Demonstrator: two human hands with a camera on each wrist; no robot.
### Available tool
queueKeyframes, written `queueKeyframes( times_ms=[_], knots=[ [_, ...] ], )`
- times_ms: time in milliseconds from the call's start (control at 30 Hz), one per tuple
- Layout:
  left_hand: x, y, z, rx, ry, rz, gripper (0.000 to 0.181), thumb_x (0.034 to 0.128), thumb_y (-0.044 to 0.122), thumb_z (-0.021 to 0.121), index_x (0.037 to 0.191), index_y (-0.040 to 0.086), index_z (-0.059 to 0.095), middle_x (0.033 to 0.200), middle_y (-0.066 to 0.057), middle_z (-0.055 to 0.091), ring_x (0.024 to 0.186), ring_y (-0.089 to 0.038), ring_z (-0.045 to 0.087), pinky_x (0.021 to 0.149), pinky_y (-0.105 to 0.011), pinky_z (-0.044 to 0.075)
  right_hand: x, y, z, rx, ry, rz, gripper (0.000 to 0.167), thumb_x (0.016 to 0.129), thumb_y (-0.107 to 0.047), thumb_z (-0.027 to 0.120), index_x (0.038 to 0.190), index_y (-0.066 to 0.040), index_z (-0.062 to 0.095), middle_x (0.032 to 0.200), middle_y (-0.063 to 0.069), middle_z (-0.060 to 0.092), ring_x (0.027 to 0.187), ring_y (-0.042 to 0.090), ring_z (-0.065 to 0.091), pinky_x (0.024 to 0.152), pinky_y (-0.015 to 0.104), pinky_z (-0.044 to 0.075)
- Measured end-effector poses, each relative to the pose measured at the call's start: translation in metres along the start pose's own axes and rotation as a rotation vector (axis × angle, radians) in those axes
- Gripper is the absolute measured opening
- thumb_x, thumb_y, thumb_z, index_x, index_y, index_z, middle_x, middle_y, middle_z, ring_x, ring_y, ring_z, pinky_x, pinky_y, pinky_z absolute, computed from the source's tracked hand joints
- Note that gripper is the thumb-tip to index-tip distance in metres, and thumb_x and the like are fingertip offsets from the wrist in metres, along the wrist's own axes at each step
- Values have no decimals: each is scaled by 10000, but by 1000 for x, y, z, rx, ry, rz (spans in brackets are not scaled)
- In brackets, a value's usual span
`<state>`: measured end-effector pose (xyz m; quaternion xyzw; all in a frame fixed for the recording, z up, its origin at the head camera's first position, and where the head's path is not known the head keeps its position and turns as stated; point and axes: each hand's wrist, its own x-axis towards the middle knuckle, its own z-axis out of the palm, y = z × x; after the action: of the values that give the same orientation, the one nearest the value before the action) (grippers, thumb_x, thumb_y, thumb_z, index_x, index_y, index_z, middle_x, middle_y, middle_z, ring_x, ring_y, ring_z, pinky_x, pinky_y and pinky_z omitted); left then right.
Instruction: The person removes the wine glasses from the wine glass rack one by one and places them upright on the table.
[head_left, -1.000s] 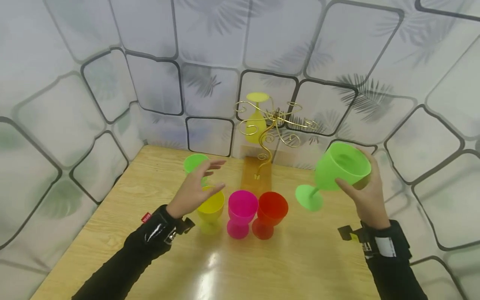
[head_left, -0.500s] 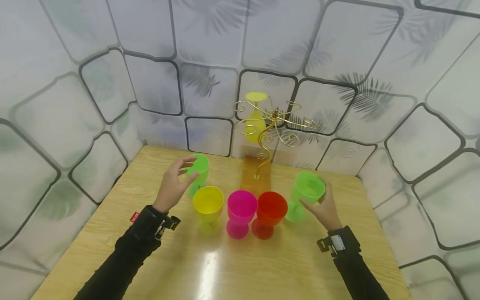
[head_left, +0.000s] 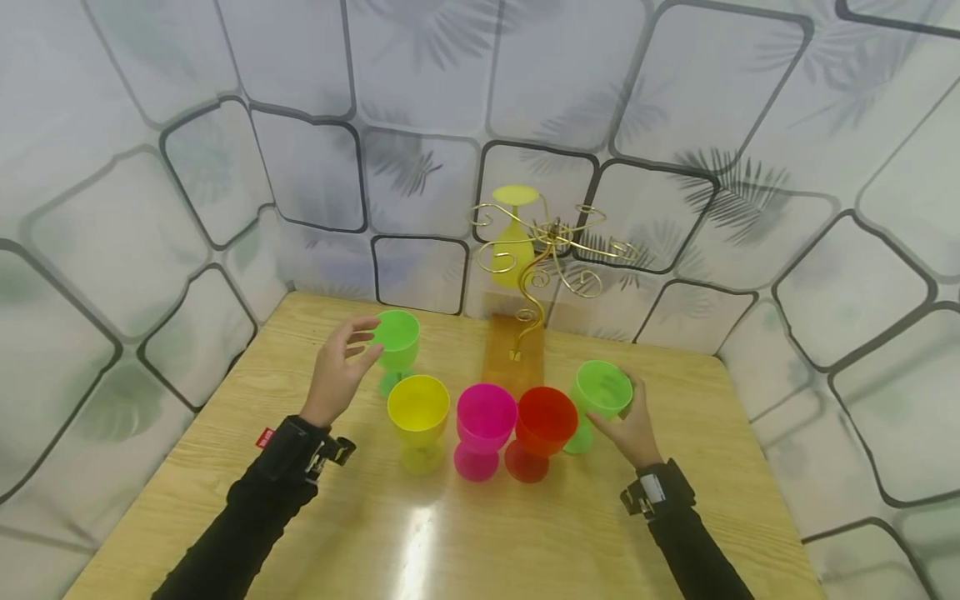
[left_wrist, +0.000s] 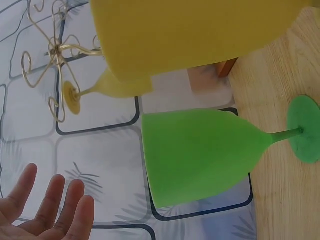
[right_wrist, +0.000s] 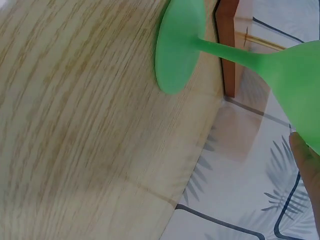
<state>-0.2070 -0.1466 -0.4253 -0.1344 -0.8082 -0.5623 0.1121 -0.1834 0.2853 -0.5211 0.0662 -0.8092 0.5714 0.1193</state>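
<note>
My right hand (head_left: 630, 432) holds a green plastic goblet (head_left: 602, 388) by its bowl, thumb in front and fingers around the far side. The goblet stands upright beside a red goblet (head_left: 547, 421); in the right wrist view its round foot (right_wrist: 179, 47) is at the tabletop. To the left, my left hand (head_left: 336, 373) hovers with fingers loosely spread, holding nothing. Nearest to it is another green goblet (head_left: 397, 340); the left wrist view shows the fingers (left_wrist: 52, 200) apart from that bowl. A yellow goblet (head_left: 417, 410) and a pink goblet (head_left: 486, 421) complete the front row.
Behind the row rises a gold wire glass rack (head_left: 551, 237) on a wooden base (head_left: 498, 350). A yellow goblet (head_left: 513, 242) hangs upside down from one of its arms. The wooden table (head_left: 360, 533) meets patterned walls at the back.
My right hand has brought its green goblet down and leftward, from tilted in the air to upright beside the red goblet. My left hand has drawn back left from above the yellow goblet.
</note>
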Motion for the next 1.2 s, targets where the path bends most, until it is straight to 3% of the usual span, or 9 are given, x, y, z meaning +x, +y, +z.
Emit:
queueKeyframes(
  times_ms=[200,367,467,533,633,767,967,1100,1200],
  knots=[
    [-3,0,0,9,-4,-21,383,939,86,550,1292,-37,467,1299,-257,492,1166,-403,487,998,-542,417,2,1,1,-10,-19,32,925,727,80,730,1434,19,137,1384,233,305,1216,303,402,948,94,404],
    [-7,-4,0,22,-26,-44,387,944,106,546,1298,-28,466,1302,-254,489,1170,-420,482,1005,-540,412,0,-16,-4,-52,-47,57,1048,720,76,736,1473,-17,13,1442,277,249,1293,410,326,1111,492,311],
    [-8,-8,0,47,-42,-45,384,940,99,551,1296,-17,466,1294,-246,498,1171,-423,485,1003,-553,409,1,-28,-14,-118,-36,-25,1023,714,95,731,1469,5,47,1448,318,239,1330,482,246,1086,658,209],
    [-9,-11,-1,65,-61,-39,378,940,98,551,1293,-10,468,1290,-241,505,1168,-412,493,1001,-553,408,5,-34,-24,-204,-21,-95,978,710,83,739,1468,1,127,1464,290,251,1360,446,230,1097,635,212],
    [-9,-15,-4,84,-97,-28,373,938,102,556,1286,-4,475,1282,-233,519,1162,-405,501,993,-553,412,14,-48,-40,-342,-26,-228,907,682,57,770,1445,-52,291,1453,243,324,1385,256,281,1098,575,263],
    [-9,-15,-8,99,-142,-23,376,938,108,556,1289,-2,480,1282,-229,525,1161,-396,506,992,-548,415,34,-96,-58,-501,-129,-372,806,670,14,794,1379,-99,430,1418,194,406,1369,121,317,1091,497,317],
    [-10,-13,-11,117,-163,-9,364,939,100,554,1288,20,493,1277,-213,529,1162,-382,509,999,-529,417,101,-212,-59,-664,-293,-584,605,721,-31,767,1280,-73,536,1287,154,557,1245,229,482,1061,386,390],
    [-12,-13,-9,110,-152,5,351,944,114,550,1281,32,504,1289,-192,529,1165,-368,510,1001,-521,419,164,-287,-37,-774,-457,-542,445,841,-121,678,1245,-2,537,1236,198,586,1169,358,517,1021,496,402],
    [-17,-14,-6,99,-149,11,345,947,133,547,1277,36,512,1293,-183,533,1167,-360,514,1001,-516,422,211,-315,-13,-890,-571,-417,418,921,-220,585,1262,8,507,1250,236,561,1175,387,502,1006,547,395]
  ],
)
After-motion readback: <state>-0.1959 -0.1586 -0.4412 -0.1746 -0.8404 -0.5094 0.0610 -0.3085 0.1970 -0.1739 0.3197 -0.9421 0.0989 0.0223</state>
